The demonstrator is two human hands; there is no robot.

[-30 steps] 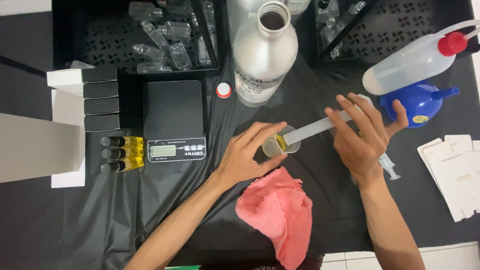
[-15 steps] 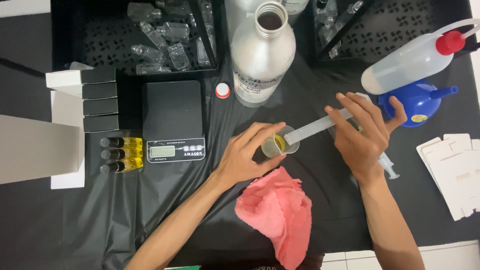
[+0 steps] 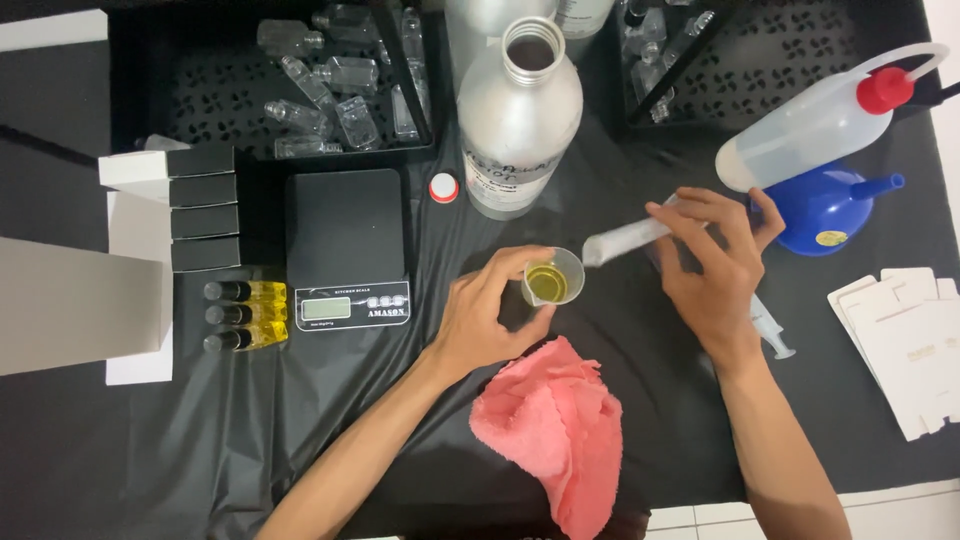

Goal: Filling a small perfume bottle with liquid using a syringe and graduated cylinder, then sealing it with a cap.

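Two bare hands are working over a bench (image 3: 300,440) draped in black sheeting. The left hand (image 3: 490,320) is cupping a small clear plastic cup (image 3: 552,277), its fingers curled round the near wall and gripping it; the cup is standing upright on the sheeting between the hands, holding a shallow layer of yellow liquid. The right hand (image 3: 712,268) is clenching a large clear syringe (image 3: 627,239), whose tip is hanging just beside and above the cup's rim, apart from it; the plunger end is lying hidden under the fingers, so its position cannot be made out. A second, smaller syringe (image 3: 772,330) is showing partly from beneath the right wrist. A pink cloth (image 3: 555,430) is lying crumpled just in front of the cup. Behind the cup an open aluminium bottle (image 3: 518,115) is standing, with its red-and-white cap (image 3: 443,187) resting beside it. A black digital scale (image 3: 347,245) is sitting to the left, and three yellow-filled vials (image 3: 246,315) are lying beside it. Black trays (image 3: 200,100) of empty glass bottles are being cut off by the upper edge. A wash bottle (image 3: 820,125) is lying tilted over a blue funnel (image 3: 825,215). White flat cartons (image 3: 915,345) are running out of the right edge.
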